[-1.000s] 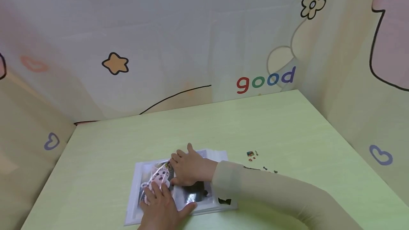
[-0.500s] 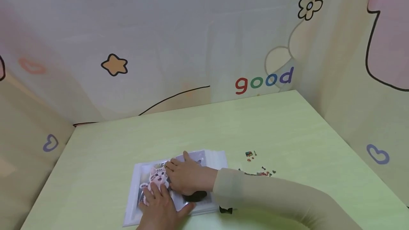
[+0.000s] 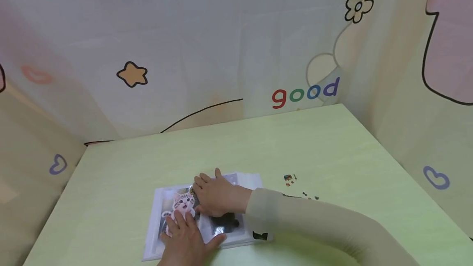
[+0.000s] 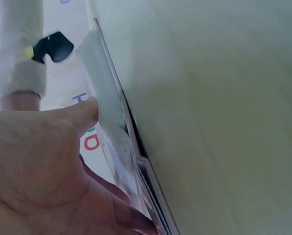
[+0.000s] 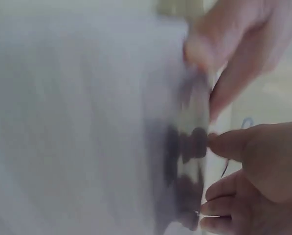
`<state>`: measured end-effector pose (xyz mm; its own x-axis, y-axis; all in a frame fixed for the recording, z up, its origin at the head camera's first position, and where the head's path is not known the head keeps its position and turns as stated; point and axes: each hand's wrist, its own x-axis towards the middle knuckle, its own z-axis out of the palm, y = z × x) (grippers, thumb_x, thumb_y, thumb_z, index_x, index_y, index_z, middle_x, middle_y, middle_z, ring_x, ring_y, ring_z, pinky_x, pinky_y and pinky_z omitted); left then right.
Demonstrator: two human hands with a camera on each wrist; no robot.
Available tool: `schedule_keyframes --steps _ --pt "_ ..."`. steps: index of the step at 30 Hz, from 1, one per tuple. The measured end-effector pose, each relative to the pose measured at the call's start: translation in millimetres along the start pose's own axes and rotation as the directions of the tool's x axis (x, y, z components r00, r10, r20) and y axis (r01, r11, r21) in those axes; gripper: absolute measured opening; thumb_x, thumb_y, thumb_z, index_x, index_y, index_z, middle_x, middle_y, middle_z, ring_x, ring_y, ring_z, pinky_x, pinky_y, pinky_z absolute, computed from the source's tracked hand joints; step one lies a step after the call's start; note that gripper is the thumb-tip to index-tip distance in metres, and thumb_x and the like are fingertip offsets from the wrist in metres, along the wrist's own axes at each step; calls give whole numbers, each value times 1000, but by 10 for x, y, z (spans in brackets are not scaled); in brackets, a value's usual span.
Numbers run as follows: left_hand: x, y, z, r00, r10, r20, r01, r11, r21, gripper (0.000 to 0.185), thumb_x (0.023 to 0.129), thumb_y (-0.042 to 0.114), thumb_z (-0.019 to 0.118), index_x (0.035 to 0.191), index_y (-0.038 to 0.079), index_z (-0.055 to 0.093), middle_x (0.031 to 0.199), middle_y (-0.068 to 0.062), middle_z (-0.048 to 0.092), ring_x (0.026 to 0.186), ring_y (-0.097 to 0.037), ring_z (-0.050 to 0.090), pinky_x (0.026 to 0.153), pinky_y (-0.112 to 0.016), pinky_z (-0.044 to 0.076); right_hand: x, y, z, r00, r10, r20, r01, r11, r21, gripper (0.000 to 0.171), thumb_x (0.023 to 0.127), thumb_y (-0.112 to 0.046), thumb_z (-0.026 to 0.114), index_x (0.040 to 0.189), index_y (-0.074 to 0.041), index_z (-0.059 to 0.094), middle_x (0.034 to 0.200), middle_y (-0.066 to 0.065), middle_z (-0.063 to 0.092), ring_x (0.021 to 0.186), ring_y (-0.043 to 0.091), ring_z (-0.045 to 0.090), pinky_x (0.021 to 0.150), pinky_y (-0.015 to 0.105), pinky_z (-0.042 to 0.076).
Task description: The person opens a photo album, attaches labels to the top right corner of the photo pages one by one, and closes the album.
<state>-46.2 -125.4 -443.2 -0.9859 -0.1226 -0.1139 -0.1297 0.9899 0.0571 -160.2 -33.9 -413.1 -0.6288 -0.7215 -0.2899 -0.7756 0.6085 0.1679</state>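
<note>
An open album (image 3: 149, 241) with clear page sleeves lies near the table's front. Its left page has a picture of a kitten (image 3: 183, 201); a dark picture (image 3: 223, 223) shows on the right page. My left hand (image 3: 186, 239) rests with spread fingers over the lower left page, its thumb pointing right. My right hand (image 3: 218, 196) lies across the middle of the album, fingers reaching left and touching the kitten page's inner edge. In the left wrist view, the left thumb sits beside the stacked pages (image 4: 104, 83). Blur softens the right hand in its wrist view.
Small colourful cut-out pieces (image 3: 288, 178) are scattered on the light green table (image 3: 148, 159) right of the album, some partly behind the right sleeve (image 3: 314, 216). Below that cuff a dark piece (image 3: 260, 236) shows. A printed curtain (image 3: 207, 52) encloses the table's back and sides.
My right hand slid down over the pages, baring more of the kitten picture, then moved back up, showing more of the dark picture. The left hand stayed on the left page.
</note>
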Motion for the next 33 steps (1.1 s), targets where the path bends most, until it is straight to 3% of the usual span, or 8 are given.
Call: schedule_keyframes --steps 7,19,28,33 --pt "26 10 -17 998 -18 54 19 1000 -18 127 78 85 61 143 -22 41 148 -48 34 135 -69 32 96 -78 39 -157 -77 23 997 -76 -13 74 990 -121 61 109 -51 37 159 -16 42 166 -2 34 154 16 27 121 56 25" --pt "6 6 0 1000 -13 19 13 1000 -2 124 79 84 61 142 -21 44 147 -47 36 135 -67 34 96 -77 40 60 90 60 1000 -3 6 3 1000 21 74 105 -64 38 163 -17 33 168 -3 29 155 15 23 122 53 25" --pt "11 20 7 1000 -16 20 16 1000 5 125 78 85 62 142 -21 44 147 -47 37 135 -67 34 96 -77 40 -118 -27 76 997 -79 -21 77 994 -71 61 110 -49 35 162 -16 35 168 -1 29 155 17 23 121 54 26" --pt "9 23 23 1000 -18 15 18 1000 11 125 78 85 61 141 -21 45 147 -46 38 134 -67 35 95 -77 41 -101 -33 96 997 -69 -21 67 992 -103 60 111 -48 34 161 -16 37 168 -2 31 155 17 24 122 55 24"
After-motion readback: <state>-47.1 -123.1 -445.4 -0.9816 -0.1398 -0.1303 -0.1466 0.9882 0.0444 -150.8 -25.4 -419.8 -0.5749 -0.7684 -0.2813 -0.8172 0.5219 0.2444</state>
